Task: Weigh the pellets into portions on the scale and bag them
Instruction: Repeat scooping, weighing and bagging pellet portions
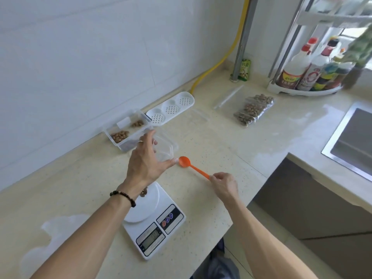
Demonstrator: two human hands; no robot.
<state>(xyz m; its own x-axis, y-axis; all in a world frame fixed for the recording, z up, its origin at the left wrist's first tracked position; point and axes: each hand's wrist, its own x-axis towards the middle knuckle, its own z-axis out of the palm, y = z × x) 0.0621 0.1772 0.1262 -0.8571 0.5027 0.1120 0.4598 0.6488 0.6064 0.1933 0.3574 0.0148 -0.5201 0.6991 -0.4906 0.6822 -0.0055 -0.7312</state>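
Note:
A white digital scale (155, 222) sits near the counter's front edge, with a few brown pellets (144, 193) on its round platform, partly hidden by my left wrist. My left hand (146, 161) hovers with spread, straight fingers over a clear plastic container (167, 148) beyond the scale; I cannot tell whether it touches it. My right hand (223, 183) pinches the handle end of an orange spoon (190, 165), whose empty bowl lies on the counter by my left thumb. A clear box with pellets (125, 132) stands by the wall. Filled bags of pellets (253, 110) lie farther right.
The box's white perforated lid (171, 108) rests open against the wall. An empty clear zip bag (228, 97) lies beside the filled ones. A corner rack of bottles (308, 71), a yellow hose (219, 63), a metal pipe (242, 39) and a sink (350, 141) occupy the right.

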